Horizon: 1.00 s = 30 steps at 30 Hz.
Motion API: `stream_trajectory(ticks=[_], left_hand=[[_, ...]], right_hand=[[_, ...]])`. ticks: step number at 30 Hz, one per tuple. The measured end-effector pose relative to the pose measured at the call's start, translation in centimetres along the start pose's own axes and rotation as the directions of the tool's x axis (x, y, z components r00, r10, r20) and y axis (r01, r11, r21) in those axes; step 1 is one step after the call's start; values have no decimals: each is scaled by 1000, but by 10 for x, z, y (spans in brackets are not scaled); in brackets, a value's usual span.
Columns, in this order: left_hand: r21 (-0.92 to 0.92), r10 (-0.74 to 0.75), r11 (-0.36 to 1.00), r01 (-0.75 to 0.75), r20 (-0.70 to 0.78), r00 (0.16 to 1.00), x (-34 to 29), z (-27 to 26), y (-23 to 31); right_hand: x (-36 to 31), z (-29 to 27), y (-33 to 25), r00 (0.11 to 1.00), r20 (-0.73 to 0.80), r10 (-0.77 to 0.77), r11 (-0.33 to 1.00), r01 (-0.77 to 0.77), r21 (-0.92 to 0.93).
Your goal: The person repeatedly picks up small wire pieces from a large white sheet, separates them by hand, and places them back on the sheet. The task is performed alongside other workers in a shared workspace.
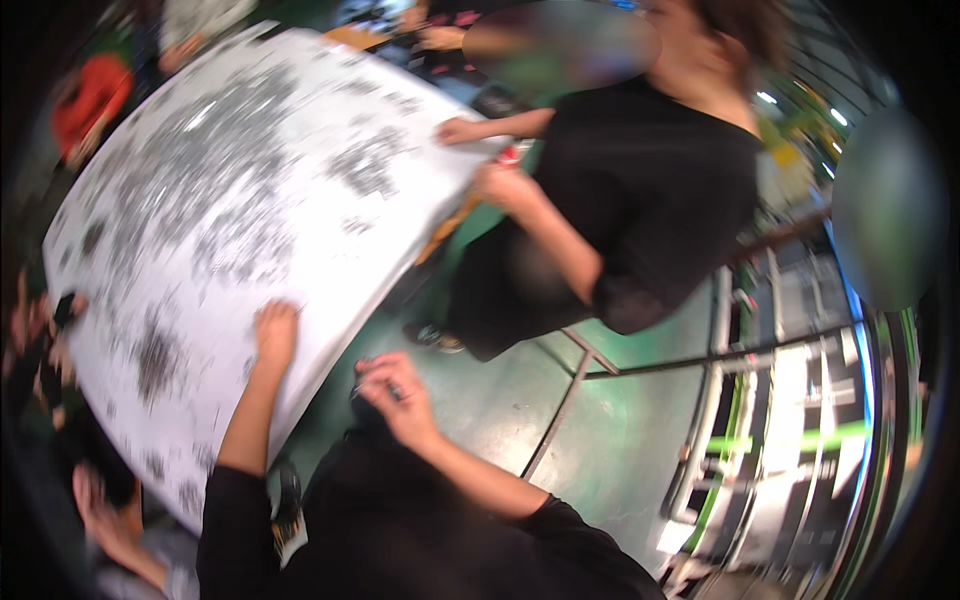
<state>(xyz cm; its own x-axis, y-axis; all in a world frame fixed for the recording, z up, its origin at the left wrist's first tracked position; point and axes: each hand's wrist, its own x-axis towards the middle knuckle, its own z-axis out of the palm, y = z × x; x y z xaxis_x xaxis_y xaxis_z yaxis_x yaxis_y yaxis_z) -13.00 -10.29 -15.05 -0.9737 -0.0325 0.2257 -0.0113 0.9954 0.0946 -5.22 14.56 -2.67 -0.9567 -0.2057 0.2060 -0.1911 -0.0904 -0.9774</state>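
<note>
While the head view looks down, the large white sheet (250, 200) with grey speckled patches fills the upper left of the picture and serves as the landmark. The person's left hand (276, 335) lies on the near edge of the sheet, fingers bent down onto it; whether it grips the edge or only presses, I cannot tell. The right hand (395, 390) is just beside this near edge, off the sheet, closed loosely around a small dark object (372, 388) that is too blurred to identify.

At the far right edge of the sheet stands a co-worker in a black shirt (650, 180); this person's two hands touch the sheet's edge, one (458, 130) on top, one (498, 183) at the rim. More hands appear at the left edge of the sheet (40, 320) and below its lower corner (100, 510), so at least three other people are around it.

I count one sheet. To the right of the sheet is a green floor (600, 430), and beyond that, metal rails (700, 360).
</note>
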Motion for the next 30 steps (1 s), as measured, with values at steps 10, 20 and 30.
stream_trajectory(ticks=[10,20,30], left_hand=[[-910,-440,272,312,171,882,-24,-58,33],[-941,-351,-177,287,333,875,-117,-176,87],[-972,-586,95,213,118,801,-166,-181,86]], right_hand=[[-14,15,4,994,-14,-111,980,108,-169],[-22,42,-5,980,195,-28,994,47,-94],[-29,64,8,922,387,-21,993,65,-101]])
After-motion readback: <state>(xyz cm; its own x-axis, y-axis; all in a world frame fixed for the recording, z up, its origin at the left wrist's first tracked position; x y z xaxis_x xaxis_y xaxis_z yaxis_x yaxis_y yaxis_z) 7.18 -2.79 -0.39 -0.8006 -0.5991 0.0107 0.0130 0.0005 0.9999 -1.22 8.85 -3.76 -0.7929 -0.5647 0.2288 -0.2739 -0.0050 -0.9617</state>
